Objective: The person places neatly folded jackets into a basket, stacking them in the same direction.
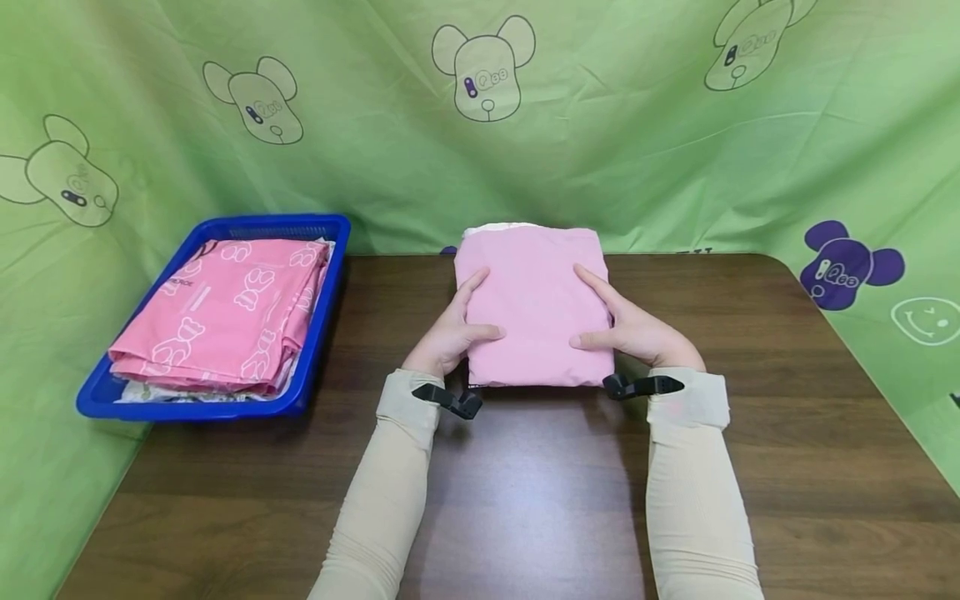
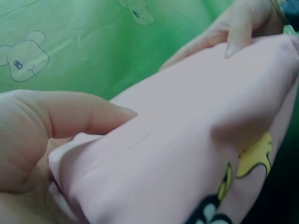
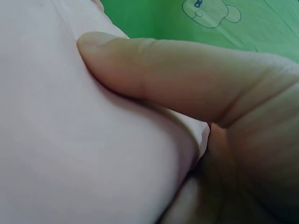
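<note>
A thick folded pink cloth (image 1: 536,308) is at the far middle of the table, between my two hands. My left hand (image 1: 452,333) grips its left side, thumb and a forefinger on the top face, the other fingers hidden at the edge. On the opposite side my right hand (image 1: 639,332) holds it the same way. From the left wrist, the pink cloth (image 2: 173,126) shows a yellow and black print low on its near side. Close up in the right wrist view, the thumb presses the cloth's rounded edge, with fingers tucked beneath. A white layer peeks out at its back.
A blue plastic basket (image 1: 318,333) stands on the left of the table. Inside lies a folded pink cloth with white prints (image 1: 225,308), over a pale patterned one. Behind the brown wooden table (image 1: 750,333) hangs a green curtain (image 1: 637,150) with cartoon heads.
</note>
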`<control>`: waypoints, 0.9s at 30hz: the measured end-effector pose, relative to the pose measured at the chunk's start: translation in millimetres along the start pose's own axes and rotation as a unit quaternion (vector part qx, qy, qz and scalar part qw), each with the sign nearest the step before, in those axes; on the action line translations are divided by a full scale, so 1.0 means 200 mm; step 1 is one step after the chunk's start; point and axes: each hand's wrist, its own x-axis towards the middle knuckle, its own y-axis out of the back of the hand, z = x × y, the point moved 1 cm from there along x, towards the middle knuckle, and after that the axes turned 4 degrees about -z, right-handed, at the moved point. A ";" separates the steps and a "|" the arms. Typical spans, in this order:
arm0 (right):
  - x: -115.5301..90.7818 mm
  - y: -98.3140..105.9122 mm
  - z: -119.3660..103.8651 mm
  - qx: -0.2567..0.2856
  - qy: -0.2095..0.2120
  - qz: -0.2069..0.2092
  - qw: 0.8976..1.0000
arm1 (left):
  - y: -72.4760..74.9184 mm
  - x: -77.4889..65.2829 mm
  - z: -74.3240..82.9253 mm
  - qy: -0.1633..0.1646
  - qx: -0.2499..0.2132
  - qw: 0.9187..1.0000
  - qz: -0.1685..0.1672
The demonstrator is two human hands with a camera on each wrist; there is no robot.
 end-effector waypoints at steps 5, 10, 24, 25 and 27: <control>0.00 -0.01 -0.02 -0.003 0.005 0.006 1.000 | 0.00 -0.02 0.04 -0.005 -0.001 1.000 0.001; 0.01 -0.01 -0.03 -0.008 0.006 0.016 1.000 | 0.00 -0.03 0.08 -0.008 -0.002 1.000 0.003; 0.00 -0.06 -0.12 -0.005 0.032 0.038 0.999 | 0.03 -0.09 0.18 -0.025 -0.042 0.999 -0.012; 0.00 -0.06 -0.13 -0.002 0.034 0.039 0.999 | 0.03 -0.10 0.19 -0.027 -0.045 0.999 -0.013; 0.00 -0.07 -0.14 0.006 0.038 0.040 0.998 | 0.03 -0.11 0.20 -0.030 -0.050 0.998 -0.014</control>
